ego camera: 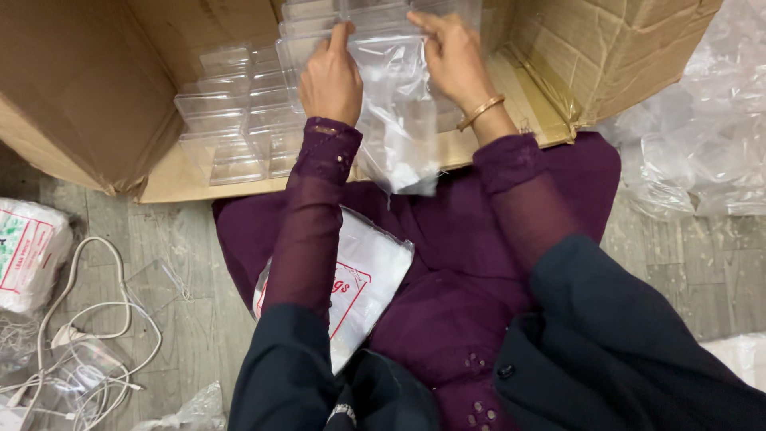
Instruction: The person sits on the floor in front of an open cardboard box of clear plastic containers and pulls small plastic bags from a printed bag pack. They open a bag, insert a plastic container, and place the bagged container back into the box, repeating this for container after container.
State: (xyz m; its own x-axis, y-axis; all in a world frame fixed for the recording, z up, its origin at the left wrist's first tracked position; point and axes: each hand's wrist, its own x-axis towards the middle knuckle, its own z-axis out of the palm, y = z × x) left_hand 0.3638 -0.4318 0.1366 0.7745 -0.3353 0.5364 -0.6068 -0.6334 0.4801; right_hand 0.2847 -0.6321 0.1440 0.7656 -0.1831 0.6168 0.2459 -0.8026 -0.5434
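Both hands, left hand point(331, 76) and right hand point(453, 57), pinch a clear plastic bag point(396, 112) over stacked clear boxes point(235, 120) inside cardboard carton point(88, 88); bag packet point(363, 279) on lap, white cables point(88, 319) on floor.

1. Two hands: the left hand point(331, 80) and the right hand point(453, 60).
2. One clear plastic bag point(396, 120) held between them.
3. One open cardboard box point(96, 88).
4. Many clear plastic cases point(227, 128) stacked inside; exact number cannot be told.
5. One white printed packet point(369, 275) on the lap.
6. One white cable point(88, 319) on the floor.
7. One gold bangle point(481, 110).
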